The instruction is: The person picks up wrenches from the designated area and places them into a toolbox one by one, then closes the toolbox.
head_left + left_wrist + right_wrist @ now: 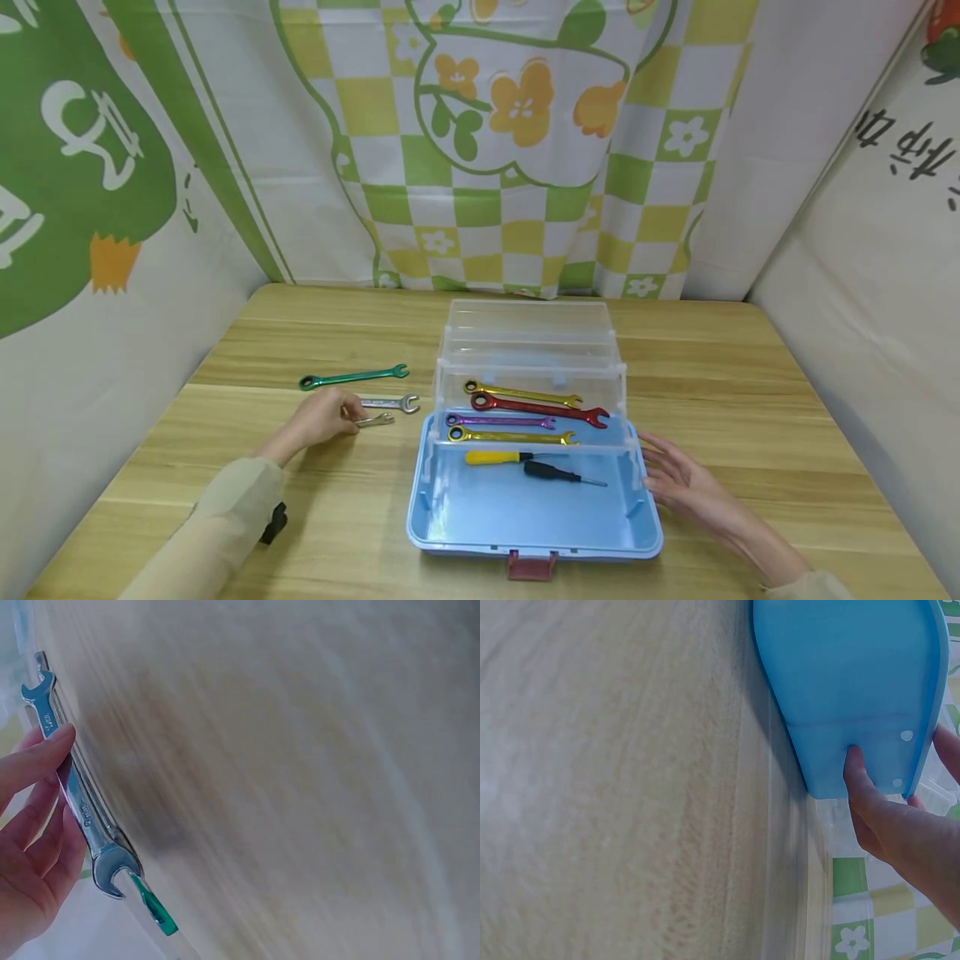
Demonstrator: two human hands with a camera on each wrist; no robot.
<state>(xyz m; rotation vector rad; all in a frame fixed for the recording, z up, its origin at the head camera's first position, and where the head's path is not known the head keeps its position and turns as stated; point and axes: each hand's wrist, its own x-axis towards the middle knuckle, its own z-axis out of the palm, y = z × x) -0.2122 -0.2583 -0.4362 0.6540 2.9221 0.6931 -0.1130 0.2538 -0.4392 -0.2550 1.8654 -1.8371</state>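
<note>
My left hand pinches a small silver wrench by its shaft between thumb and fingers. Beside it, on the table, lies another silver wrench, and a green wrench is farther back. A blue toolbox stands to the right with its clear lid raised. My right hand holds its right side, one fingertip against the outer wall and another digit at the rim. Two screwdrivers, yellow-handled and black-handled, lie inside the toolbox.
Behind the clear lid show a red wrench, a purple wrench and two gold ones, including the front gold wrench. A red latch hangs at the toolbox's front. Printed curtains enclose the wooden table.
</note>
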